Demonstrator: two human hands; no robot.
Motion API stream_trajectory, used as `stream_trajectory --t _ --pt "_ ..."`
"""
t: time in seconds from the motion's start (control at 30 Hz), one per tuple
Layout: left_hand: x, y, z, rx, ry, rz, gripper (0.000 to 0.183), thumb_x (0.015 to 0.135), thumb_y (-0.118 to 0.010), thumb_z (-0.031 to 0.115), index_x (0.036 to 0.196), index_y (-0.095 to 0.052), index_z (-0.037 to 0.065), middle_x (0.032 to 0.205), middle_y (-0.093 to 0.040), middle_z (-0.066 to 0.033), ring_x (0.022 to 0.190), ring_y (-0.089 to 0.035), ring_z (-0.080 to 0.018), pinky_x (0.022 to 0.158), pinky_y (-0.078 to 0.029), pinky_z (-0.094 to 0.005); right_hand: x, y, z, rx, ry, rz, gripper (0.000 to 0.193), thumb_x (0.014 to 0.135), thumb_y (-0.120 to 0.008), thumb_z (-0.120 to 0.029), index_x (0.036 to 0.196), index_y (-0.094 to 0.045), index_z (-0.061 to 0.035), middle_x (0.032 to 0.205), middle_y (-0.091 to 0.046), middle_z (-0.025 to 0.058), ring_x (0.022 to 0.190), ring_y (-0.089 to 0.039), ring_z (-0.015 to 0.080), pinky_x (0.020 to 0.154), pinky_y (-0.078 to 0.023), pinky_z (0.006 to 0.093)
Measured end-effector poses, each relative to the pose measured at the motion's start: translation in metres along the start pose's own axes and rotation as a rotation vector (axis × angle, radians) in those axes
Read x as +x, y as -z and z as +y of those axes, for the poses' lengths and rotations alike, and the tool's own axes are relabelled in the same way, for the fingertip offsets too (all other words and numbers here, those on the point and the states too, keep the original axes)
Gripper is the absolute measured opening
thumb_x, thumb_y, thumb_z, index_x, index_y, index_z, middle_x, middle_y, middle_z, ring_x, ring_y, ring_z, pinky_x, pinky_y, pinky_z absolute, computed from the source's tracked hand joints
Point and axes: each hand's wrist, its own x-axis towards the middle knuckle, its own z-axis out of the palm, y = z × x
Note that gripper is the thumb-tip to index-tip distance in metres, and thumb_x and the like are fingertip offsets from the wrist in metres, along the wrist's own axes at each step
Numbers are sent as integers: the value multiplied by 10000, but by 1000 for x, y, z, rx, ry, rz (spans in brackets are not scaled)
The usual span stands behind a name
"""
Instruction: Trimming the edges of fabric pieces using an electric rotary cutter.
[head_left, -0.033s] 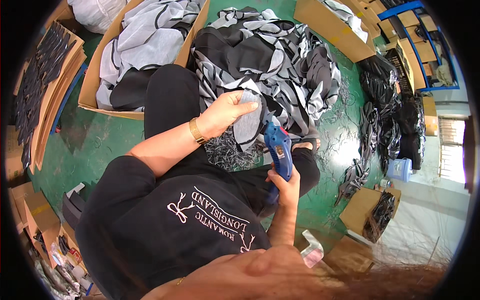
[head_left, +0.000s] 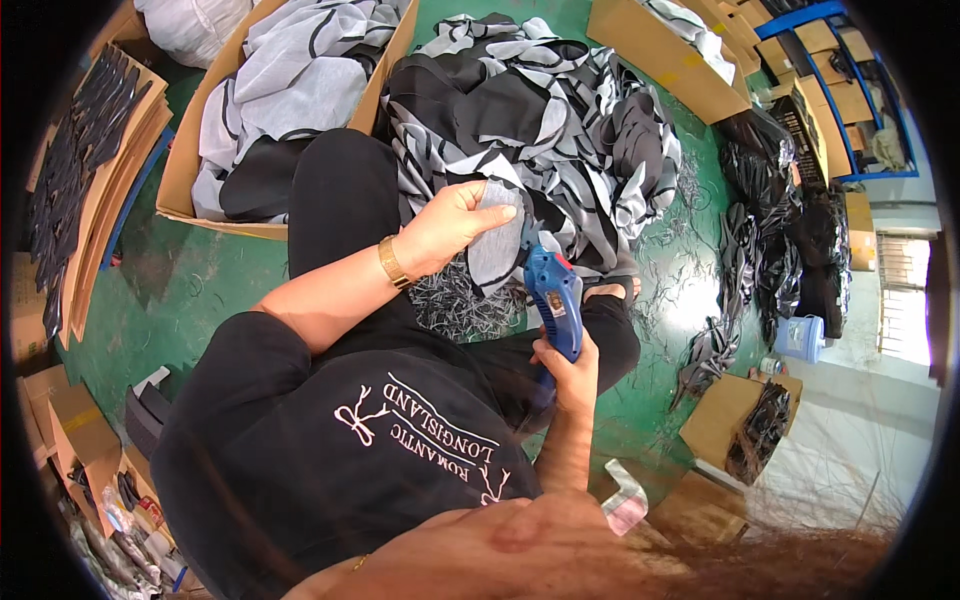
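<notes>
My left hand (head_left: pixel 450 228) pinches the upper part of a grey fabric piece (head_left: pixel 494 250) between thumb and fingers, and the piece hangs down from it. My right hand (head_left: pixel 572 372) is wrapped round the handle of a blue electric fabric cutter (head_left: pixel 556 300) with a red button. The cutter's head is at the right edge of the grey piece; whether the blade touches it I cannot tell. Beyond both hands lies a big heap of black and grey fabric (head_left: pixel 480 100). Thin fabric trimmings (head_left: pixel 455 305) lie in a pile below the held piece.
A cardboard box (head_left: pixel 225 228) full of grey and black fabric stands at the far left, another box (head_left: pixel 675 65) at the far right. Black plastic bags (head_left: pixel 765 165) line the right side. Stacked cardboard with black pieces (head_left: pixel 120 150) is on the left. Scraps litter the green floor (head_left: pixel 650 320).
The cutter's head has shifted slightly left, closer to the grey fabric piece's edge. My left hand keeps its place.
</notes>
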Motion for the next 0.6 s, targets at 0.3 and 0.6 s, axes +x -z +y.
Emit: stream_trajectory --t 0.3,0.6 --pt "-9 -11 9 -13 -115 14 183 890 -592 60 1064 -594 2 954 -647 -20 851 -604 -83 783 -489 -246 0 -9 -2 -66 -78 20 300 704 -662 23 990 -573 47 808 -589 64 615 -566 129 533 -485 257" --pt "-13 -10 9 165 -169 14 188 872 -621 67 1039 -561 6 939 -628 -4 824 -581 -58 748 -478 -232 1 -12 -5 11 -41 27 287 710 -660 12 980 -573 55 790 -587 68 584 -556 130 526 -476 253"
